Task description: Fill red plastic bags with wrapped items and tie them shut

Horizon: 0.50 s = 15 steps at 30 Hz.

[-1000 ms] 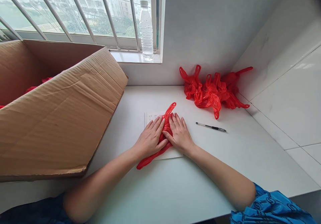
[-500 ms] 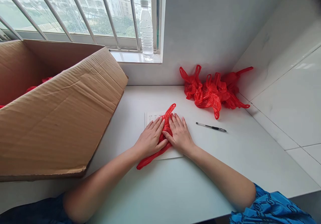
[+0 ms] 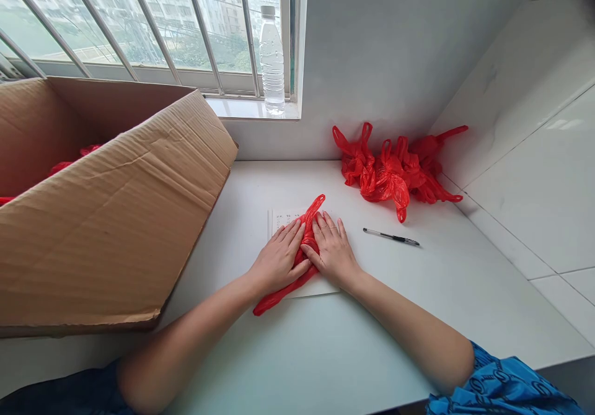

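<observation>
Under left hand (image 3: 279, 255) and right hand (image 3: 335, 249), both touching, fingers flat and unclenched, a red bag (image 3: 309, 234) slants lengthwise beyond the fingertips.

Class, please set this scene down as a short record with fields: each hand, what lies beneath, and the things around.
Left hand: palm down on a red plastic bag
Right hand: palm down on the same bag's right side
Beneath the bag: white paper, marks too small to read
Pen: on the table, right of the right hand, untouched
Back right: heap of red bags, number unclear
Left: open cardboard box, red material partly visible inside
Windowsill: upright capped bottle
</observation>
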Tool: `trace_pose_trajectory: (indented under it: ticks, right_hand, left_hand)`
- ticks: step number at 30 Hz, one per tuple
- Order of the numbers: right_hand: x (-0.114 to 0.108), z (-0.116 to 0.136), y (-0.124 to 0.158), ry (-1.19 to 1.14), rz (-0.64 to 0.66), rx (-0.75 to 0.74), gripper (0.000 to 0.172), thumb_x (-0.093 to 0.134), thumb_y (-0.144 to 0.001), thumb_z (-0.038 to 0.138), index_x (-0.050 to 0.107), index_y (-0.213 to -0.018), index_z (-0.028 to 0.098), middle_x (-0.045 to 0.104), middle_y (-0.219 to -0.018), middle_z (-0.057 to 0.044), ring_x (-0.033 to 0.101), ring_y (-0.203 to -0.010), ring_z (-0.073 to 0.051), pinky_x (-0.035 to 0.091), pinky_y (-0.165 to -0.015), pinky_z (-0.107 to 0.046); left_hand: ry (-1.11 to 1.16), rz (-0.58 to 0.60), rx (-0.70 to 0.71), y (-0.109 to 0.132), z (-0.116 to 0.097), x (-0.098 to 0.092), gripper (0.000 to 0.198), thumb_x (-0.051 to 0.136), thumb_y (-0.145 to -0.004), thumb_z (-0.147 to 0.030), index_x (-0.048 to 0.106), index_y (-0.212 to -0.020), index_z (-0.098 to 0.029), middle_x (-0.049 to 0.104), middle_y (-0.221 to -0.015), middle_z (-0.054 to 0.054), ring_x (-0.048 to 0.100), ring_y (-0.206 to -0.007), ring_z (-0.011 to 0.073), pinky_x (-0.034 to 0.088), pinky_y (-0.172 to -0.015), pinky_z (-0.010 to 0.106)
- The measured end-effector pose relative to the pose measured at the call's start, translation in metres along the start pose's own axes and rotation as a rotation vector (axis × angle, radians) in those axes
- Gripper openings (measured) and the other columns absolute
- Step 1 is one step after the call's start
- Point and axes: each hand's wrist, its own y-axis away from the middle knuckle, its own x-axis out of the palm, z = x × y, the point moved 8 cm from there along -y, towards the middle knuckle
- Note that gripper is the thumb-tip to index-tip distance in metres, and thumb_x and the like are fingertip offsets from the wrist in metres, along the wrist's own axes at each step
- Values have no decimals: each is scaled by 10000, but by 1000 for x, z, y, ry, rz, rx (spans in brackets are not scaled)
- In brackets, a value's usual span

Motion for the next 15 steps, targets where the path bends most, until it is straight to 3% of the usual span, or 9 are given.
trace_pose_trajectory:
  ticks: [15]
  right_hand:
    - [0, 1, 1, 4, -5, 4, 709, 233, -1026, 547, 329, -1537, 65, 264, -1618, -155, 141, -1532, -287, 99, -1225, -588]
  left_hand:
    - [8, 0, -4, 0, 1, 2, 729, 426, -959, -497, 257, -1561, -121, 263, -1617, 145, 217, -1515, 263, 217, -1248, 463]
